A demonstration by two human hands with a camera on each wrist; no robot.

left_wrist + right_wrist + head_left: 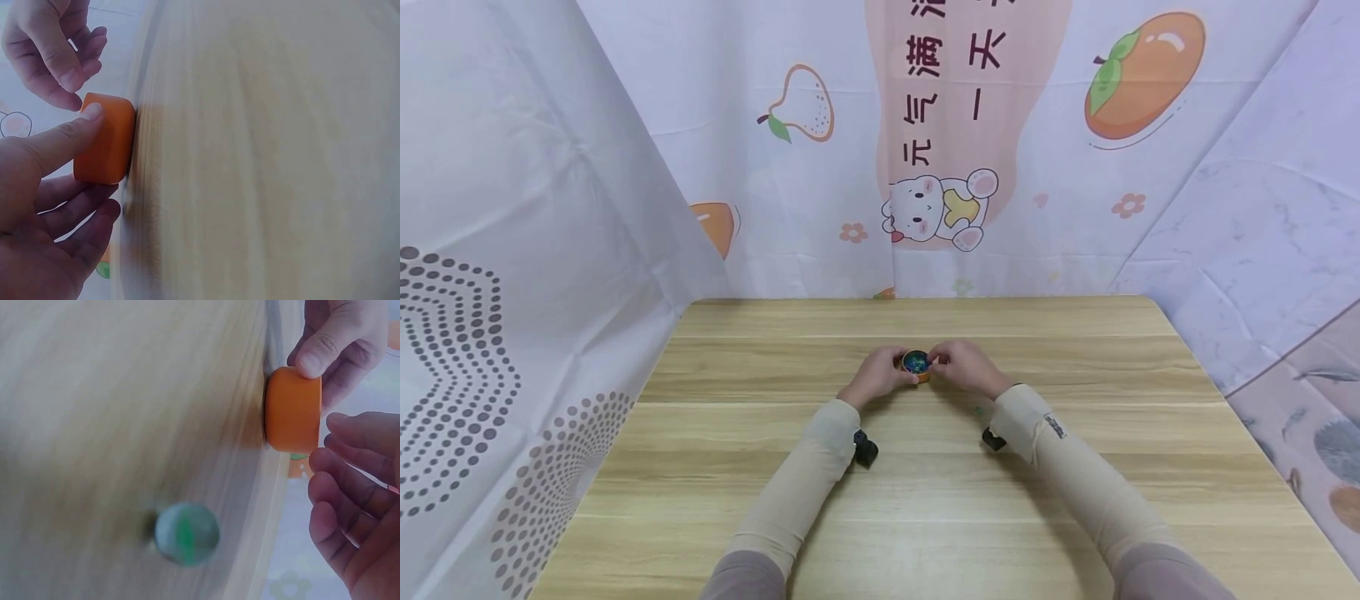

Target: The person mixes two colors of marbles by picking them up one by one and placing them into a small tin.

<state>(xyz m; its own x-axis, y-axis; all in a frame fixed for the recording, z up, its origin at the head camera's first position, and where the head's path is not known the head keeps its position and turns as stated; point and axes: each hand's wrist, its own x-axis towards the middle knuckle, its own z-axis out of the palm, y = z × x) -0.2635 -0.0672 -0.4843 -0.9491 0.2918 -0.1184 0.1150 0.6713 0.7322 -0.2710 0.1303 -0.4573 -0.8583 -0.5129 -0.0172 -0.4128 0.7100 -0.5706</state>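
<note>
A small round orange bowl (922,379) stands on the table, its inside dark blue with glittery blue-green content too small to make out. My left hand (880,372) grips the bowl from the left, thumb on its near side and fingers round the far side. On the right, my right hand (967,367) is at the bowl's rim. The right wrist view shows this hand's fingers loosely bent beside the orange wall (294,412), thumb and forefinger apart, with nothing seen between them. A clear glass marble (187,534) with a green streak lies on the table below the right wrist.
The wood-grain table (925,517) reaches back to a white printed cloth (820,192) hanging behind it. More cloth hangs along the left and right sides. A black wrist camera (866,451) sits under the left forearm, another (993,439) under the right.
</note>
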